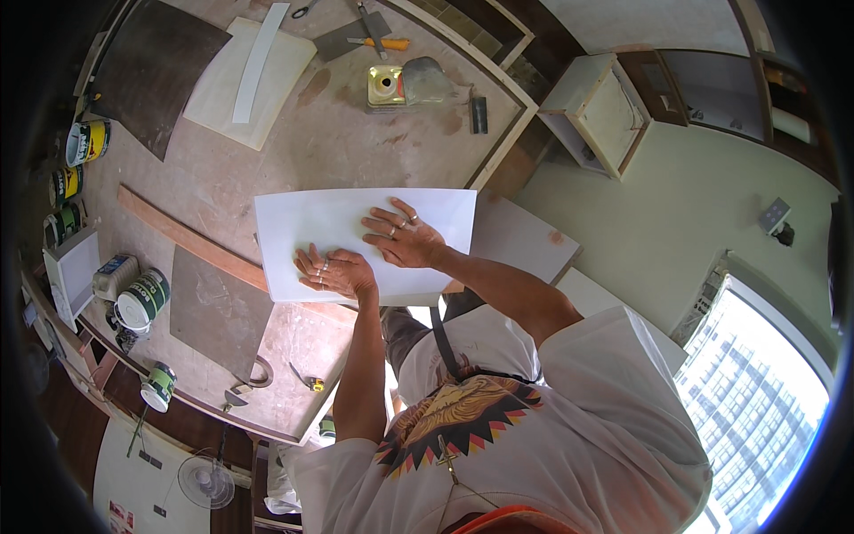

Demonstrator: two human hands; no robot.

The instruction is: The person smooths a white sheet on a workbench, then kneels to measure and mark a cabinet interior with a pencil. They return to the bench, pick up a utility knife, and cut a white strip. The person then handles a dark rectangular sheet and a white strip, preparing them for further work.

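A white rectangular sheet or panel (294, 222) lies at the near edge of the worktable, in front of my body. My left hand (335, 272) rests on its lower middle, fingers spread and lying flat. Farther up and to the right, my right hand (402, 234) lies on the same white surface with its fingers stretched out. Rings show on the fingers of both hands. Neither hand holds anything. What lies under the panel is hidden, apart from a long brown wooden strip (182, 233) that runs up to its left edge.
On the worktable (356, 147) stand a metal can (385, 84), an orange-handled tool (391, 44) and a dark block (479, 116). A white strip (261, 62) lies on a pale board (283, 84). Dark sheets (160, 67) and paint tubs (142, 300) are at the left. A tape measure (314, 384) lies nearby.
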